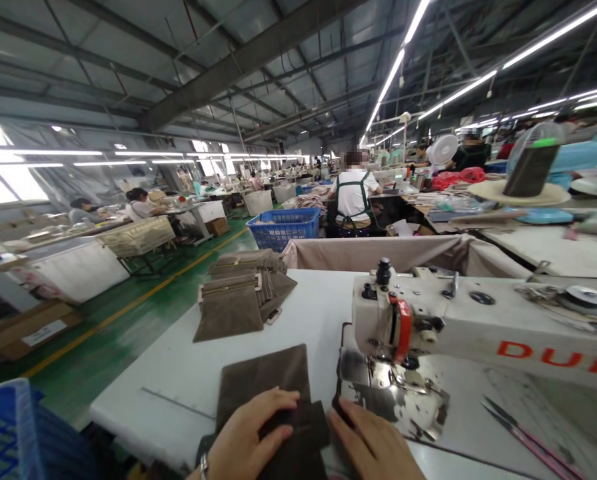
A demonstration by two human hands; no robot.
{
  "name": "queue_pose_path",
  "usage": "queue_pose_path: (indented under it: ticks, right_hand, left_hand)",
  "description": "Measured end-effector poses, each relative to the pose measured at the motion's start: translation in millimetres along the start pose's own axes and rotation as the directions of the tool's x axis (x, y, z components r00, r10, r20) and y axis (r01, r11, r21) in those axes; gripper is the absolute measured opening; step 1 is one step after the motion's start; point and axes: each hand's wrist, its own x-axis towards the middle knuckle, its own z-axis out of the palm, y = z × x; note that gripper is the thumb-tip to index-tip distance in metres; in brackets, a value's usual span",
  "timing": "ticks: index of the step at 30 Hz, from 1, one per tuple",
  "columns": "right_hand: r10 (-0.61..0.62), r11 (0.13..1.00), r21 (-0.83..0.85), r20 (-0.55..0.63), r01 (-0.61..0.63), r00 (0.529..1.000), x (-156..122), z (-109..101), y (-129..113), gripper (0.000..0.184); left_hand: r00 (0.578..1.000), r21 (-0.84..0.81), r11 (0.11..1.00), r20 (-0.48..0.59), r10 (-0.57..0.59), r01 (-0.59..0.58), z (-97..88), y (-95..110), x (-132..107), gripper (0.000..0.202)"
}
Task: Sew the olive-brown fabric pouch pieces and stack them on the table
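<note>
My left hand [253,437] lies over dark brown fabric pieces [266,373] on the white sewing table, its thumb and fingers apart. A smaller folded piece of the same cloth [311,427] is under its fingertips. My right hand [373,443] rests beside the steel plate [378,400] of the sewing machine [428,327], fingers stretched out. Its fingertips touch a narrow dark edge of material [336,401]; how far that runs under the hand is hidden. Behind my hands sits a stack of brown fabric pieces with zippers [233,303].
Pink-handled scissors [523,433] lie on the table at the right. A blue basket [13,427] stands at lower left, another blue basket [283,227] beyond the table. Pinkish cloth [378,253] hangs along the far edge. A co-worker [352,193] sits ahead, back turned.
</note>
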Motion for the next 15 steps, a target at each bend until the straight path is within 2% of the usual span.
queue_pose_path:
  ticks: [3,5,7,9,11,13,15]
  right_hand:
    - [0.024,0.999,-0.026,0.021,-0.023,0.999,15,9,-20,0.053]
    - [0.077,0.997,-0.014,0.021,-0.076,0.997,12,7,-24,0.049]
    - [0.105,0.994,0.005,0.014,-0.105,0.994,5,5,-26,0.046]
    - [0.122,0.992,0.031,0.004,-0.122,0.993,-2,4,-30,0.044]
    - [0.150,0.985,0.092,-0.005,-0.148,0.989,-5,3,-34,0.040]
    - [0.219,0.956,0.203,-0.007,-0.213,0.976,-3,-2,-38,0.027]
    - [0.307,0.893,0.335,0.032,-0.300,0.951,4,-13,-39,0.013]
  left_hand:
    - [0.994,0.044,0.994,-0.062,-0.093,0.095,-4.1,20,7,0.056]
    - [0.997,0.106,0.991,-0.020,-0.079,0.081,-8.2,33,8,0.069]
    - [0.998,0.133,0.990,0.034,-0.059,0.054,-10.3,41,6,0.072]
    - [0.998,0.116,0.993,0.060,-0.033,0.026,-10.4,46,4,0.062]
    - [0.999,0.043,0.999,0.052,-0.014,0.012,-10.4,50,4,0.040]
    - [0.999,-0.095,0.995,0.035,-0.036,0.039,-13.3,56,4,0.018]
    - [0.993,-0.270,0.956,0.049,-0.106,0.115,-20.5,63,5,0.007]
